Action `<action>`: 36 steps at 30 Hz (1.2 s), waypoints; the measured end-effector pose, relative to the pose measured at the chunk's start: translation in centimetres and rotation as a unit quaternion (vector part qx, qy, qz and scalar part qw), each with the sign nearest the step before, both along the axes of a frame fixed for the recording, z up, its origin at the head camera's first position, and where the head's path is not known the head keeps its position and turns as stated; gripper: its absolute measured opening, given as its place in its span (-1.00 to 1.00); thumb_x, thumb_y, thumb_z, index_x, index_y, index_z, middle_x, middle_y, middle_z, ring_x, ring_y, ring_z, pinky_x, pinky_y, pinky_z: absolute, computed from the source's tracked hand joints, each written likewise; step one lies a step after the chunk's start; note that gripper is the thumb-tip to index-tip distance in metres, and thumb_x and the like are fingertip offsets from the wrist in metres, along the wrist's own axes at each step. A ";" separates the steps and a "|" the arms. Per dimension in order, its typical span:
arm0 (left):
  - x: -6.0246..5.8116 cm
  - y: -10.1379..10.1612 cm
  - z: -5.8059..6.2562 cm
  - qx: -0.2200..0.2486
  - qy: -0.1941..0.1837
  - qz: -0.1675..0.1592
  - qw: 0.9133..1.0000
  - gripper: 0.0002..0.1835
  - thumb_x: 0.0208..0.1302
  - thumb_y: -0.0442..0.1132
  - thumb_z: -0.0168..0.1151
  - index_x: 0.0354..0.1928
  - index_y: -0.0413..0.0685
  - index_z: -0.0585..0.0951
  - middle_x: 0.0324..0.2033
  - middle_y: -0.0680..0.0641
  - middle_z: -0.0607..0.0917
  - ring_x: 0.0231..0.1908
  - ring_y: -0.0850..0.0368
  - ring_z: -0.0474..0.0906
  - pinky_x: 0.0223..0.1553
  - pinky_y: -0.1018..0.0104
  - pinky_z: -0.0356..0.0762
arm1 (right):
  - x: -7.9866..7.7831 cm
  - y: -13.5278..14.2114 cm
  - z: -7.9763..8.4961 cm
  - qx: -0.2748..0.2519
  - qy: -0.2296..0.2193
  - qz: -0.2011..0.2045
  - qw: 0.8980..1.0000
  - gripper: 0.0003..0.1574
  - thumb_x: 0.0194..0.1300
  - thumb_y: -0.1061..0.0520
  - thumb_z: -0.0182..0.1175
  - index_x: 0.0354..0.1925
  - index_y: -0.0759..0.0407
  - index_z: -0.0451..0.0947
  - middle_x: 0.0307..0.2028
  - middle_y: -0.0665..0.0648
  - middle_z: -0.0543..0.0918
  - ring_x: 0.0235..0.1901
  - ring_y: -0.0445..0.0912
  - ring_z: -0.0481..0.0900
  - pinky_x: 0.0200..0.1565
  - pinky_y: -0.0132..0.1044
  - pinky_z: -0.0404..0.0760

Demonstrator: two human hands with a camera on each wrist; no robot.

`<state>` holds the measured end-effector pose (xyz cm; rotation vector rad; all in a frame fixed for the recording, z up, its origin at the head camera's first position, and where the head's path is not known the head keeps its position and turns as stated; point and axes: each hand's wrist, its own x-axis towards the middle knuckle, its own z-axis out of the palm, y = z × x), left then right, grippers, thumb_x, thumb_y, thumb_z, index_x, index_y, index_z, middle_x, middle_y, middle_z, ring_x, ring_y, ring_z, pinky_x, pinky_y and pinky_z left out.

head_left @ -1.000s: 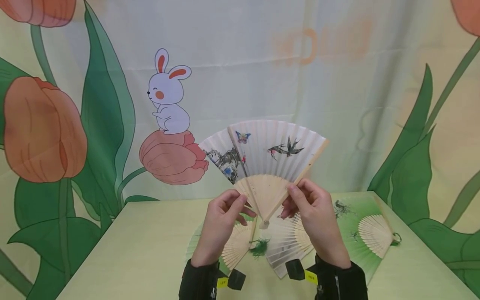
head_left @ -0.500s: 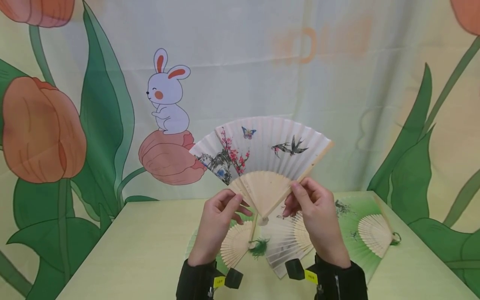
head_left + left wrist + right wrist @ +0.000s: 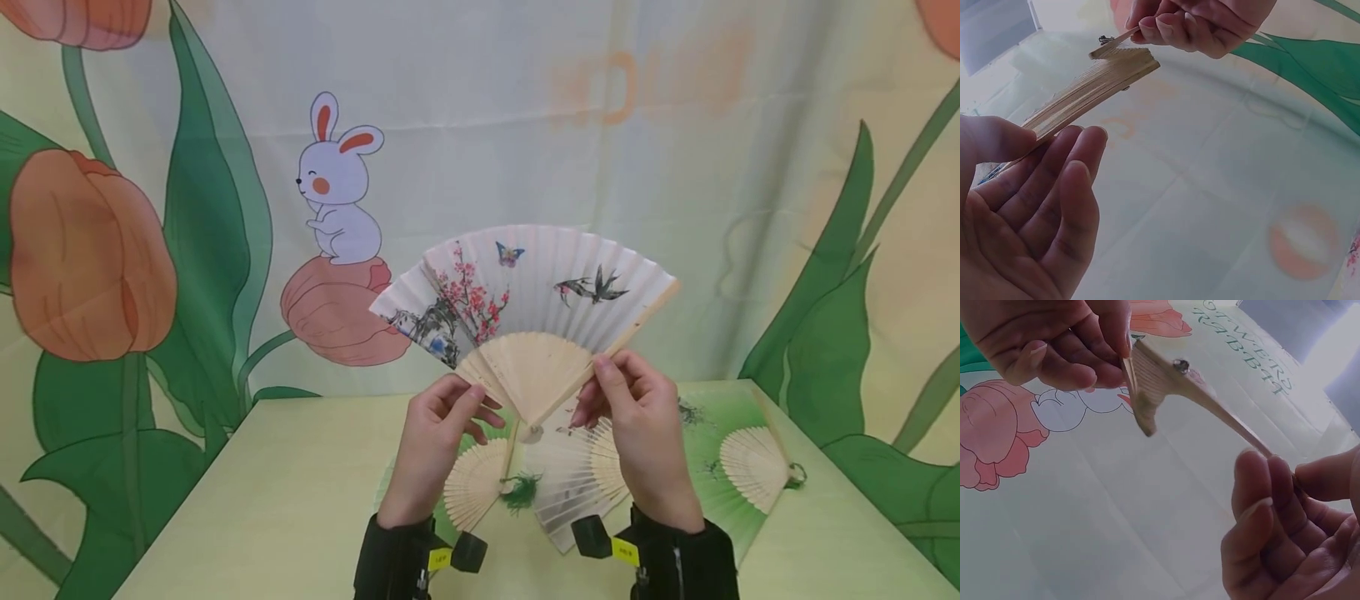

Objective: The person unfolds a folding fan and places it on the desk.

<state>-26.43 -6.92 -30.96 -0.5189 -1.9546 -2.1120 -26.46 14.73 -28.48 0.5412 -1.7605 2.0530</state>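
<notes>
Between both hands, raised above the table, is a white folding fan (image 3: 540, 283) painted with red blossoms, a butterfly and a dark bird. Its pale ribs spread from a pivot at the bottom; the left end is still partly folded. My left hand (image 3: 431, 450) pinches the left edge between thumb and fingers. On the other side, my right hand (image 3: 645, 433) pinches the right guard stick. Seen from below in the left wrist view, the ribs (image 3: 1091, 87) lie stacked at the left thumb. The right wrist view shows the pivot end of the fan (image 3: 1160, 372).
On the table (image 3: 247, 492) lie more spread fans: a green fan with a tassel (image 3: 476, 483), a whitish fan (image 3: 577, 475) and a green fan (image 3: 712, 467) at the right. A printed curtain (image 3: 487, 125) with a rabbit and tulips hangs behind.
The fan has spread wider, showing more of the red blossoms on its left part. My right hand has moved slightly right, and my left hand slightly left.
</notes>
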 end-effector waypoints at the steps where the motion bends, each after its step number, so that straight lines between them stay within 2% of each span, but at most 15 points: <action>1: 0.0 0.0 0.0 0.002 0.001 0.001 1.000 -0.68 0.43 -0.06 0.16 -0.04 -0.21 0.58 -0.23 -0.27 0.68 -0.31 -0.06 0.67 -0.38 0.28 0.59 | 0.0 0.0 0.0 -0.008 0.003 -0.001 1.000 -0.60 0.49 0.06 0.07 -0.26 0.44 0.40 -0.52 0.24 0.54 -0.62 0.04 0.57 -0.52 -0.24 0.59; 10: -0.1 0.1 0.1 0.012 0.018 -0.001 1.000 -0.69 0.43 -0.10 0.16 0.02 -0.19 0.58 -0.23 -0.28 0.68 -0.33 -0.04 0.66 -0.39 0.32 0.57 | -0.1 0.1 0.4 -0.049 0.006 0.004 0.999 -0.61 0.49 0.09 0.06 -0.24 0.48 0.38 -0.53 0.19 0.53 -0.65 -0.02 0.54 -0.54 -0.28 0.58; 13: -0.1 0.1 0.1 0.019 0.025 0.001 0.999 -0.71 0.44 -0.13 0.16 0.00 -0.21 0.58 -0.23 -0.32 0.67 -0.35 -0.03 0.66 -0.40 0.32 0.57 | -0.1 0.1 0.4 -0.058 0.004 0.004 0.998 -0.60 0.49 0.08 0.06 -0.24 0.48 0.38 -0.53 0.19 0.53 -0.66 -0.02 0.54 -0.55 -0.28 0.57; 16: -0.1 0.1 0.1 0.027 0.029 0.007 0.999 -0.74 0.43 -0.17 0.16 -0.04 -0.24 0.58 -0.26 -0.28 0.69 -0.37 -0.01 0.67 -0.41 0.31 0.56 | -0.1 0.1 0.4 -0.065 -0.002 -0.001 0.998 -0.59 0.49 0.06 0.06 -0.25 0.46 0.37 -0.53 0.18 0.52 -0.66 -0.02 0.54 -0.54 -0.29 0.58; 19: 0.0 0.1 0.0 0.035 0.027 0.013 0.999 -0.77 0.42 -0.21 0.17 -0.09 -0.27 0.58 -0.30 -0.19 0.71 -0.39 0.01 0.67 -0.42 0.32 0.55 | -0.1 0.1 0.4 -0.071 -0.008 -0.004 0.997 -0.58 0.50 0.05 0.05 -0.24 0.46 0.37 -0.52 0.18 0.52 -0.64 -0.03 0.54 -0.52 -0.30 0.58; 26: 0.1 0.2 0.1 0.050 0.021 0.015 0.998 -0.78 0.41 -0.24 0.17 -0.08 -0.29 0.57 -0.28 -0.25 0.70 -0.40 0.05 0.66 -0.43 0.33 0.54 | -0.1 0.0 0.3 -0.095 -0.012 -0.006 0.995 -0.59 0.49 0.04 0.06 -0.25 0.45 0.38 -0.53 0.16 0.52 -0.65 -0.05 0.55 -0.54 -0.30 0.57; 36: 0.2 -0.4 0.1 0.082 0.014 0.040 0.996 -0.79 0.39 -0.26 0.18 -0.08 -0.29 0.57 -0.34 -0.13 0.70 -0.45 0.09 0.64 -0.48 0.36 0.51 | -0.2 0.1 0.3 -0.135 -0.021 -0.024 0.990 -0.60 0.47 0.05 0.08 -0.24 0.43 0.39 -0.54 0.17 0.50 -0.68 -0.05 0.53 -0.55 -0.31 0.55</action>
